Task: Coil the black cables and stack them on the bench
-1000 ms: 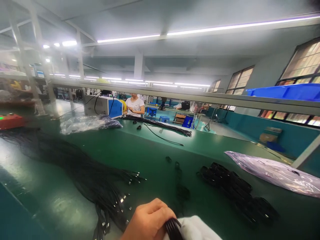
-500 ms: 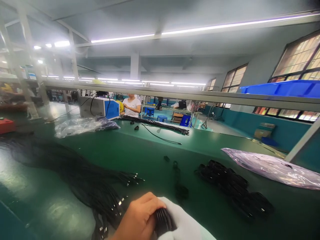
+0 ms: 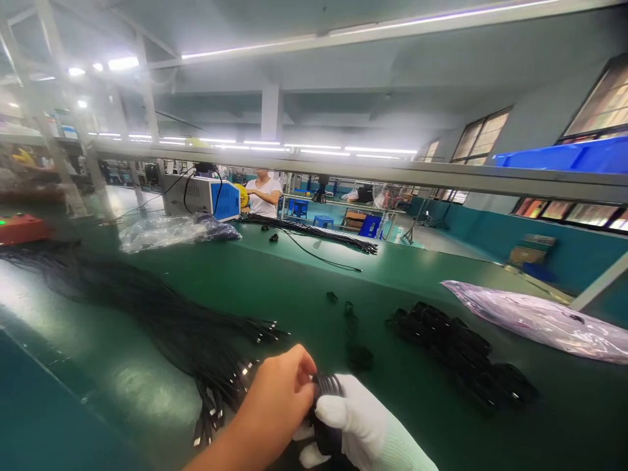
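At the lower middle my right hand [image 3: 366,415], in a white glove, is closed round a coiled black cable [image 3: 328,409], its thumb across the loops. My bare left hand [image 3: 282,392] touches the coil from the left with bent fingers; what its fingertips pinch, if anything, is hidden. Left of my hands a long bundle of black cables [image 3: 161,327] with silvery ends lies on the green table [image 3: 289,294]. To the right sits a pile of coiled black cables [image 3: 451,347]. A few small black pieces [image 3: 360,358] lie between.
Clear plastic bags [image 3: 176,232] and a blue-and-white machine [image 3: 201,196] stand at the back left. Another cable bundle [image 3: 314,230] lies farther back. A pinkish plastic bag [image 3: 540,320] is at right. A rail with a blue bin [image 3: 564,157] crosses above. A person [image 3: 263,193] is beyond.
The view has shifted slightly. My left hand has moved up along the coil, and the gloved thumb now shows over the loops.
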Demonstrator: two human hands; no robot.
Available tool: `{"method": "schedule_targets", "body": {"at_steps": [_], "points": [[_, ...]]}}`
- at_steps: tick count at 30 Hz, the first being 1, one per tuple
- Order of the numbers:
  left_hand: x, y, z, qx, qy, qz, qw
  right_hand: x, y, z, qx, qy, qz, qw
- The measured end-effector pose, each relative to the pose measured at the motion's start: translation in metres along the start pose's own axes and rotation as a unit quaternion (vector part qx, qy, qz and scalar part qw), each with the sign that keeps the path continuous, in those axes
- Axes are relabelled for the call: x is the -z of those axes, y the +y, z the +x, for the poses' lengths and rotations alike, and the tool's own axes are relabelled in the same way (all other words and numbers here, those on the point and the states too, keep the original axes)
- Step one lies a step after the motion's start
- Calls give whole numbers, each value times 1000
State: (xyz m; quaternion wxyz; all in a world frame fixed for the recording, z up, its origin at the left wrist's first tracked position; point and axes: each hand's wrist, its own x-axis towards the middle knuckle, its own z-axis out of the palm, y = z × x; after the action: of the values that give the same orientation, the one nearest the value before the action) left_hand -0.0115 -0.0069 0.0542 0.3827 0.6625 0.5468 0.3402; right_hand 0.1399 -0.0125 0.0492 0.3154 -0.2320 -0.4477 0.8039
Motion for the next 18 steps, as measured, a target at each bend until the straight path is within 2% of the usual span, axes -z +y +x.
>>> {"method": "schedule_targets", "body": {"at_steps": [3, 8, 12, 18], "points": [[-2, 3, -1, 18, 15, 23, 999, -4, 3, 0, 15, 15, -19, 1000], [-9, -2, 4, 108, -12, -72, 991, -5, 10, 4, 39, 37, -32, 998], [-6, -5, 11, 65, -20, 18, 997, -1, 13, 6, -6, 23, -18, 1000], [2, -4, 8, 34, -23, 96, 995, -1, 11, 4, -50, 56, -28, 997]]}}
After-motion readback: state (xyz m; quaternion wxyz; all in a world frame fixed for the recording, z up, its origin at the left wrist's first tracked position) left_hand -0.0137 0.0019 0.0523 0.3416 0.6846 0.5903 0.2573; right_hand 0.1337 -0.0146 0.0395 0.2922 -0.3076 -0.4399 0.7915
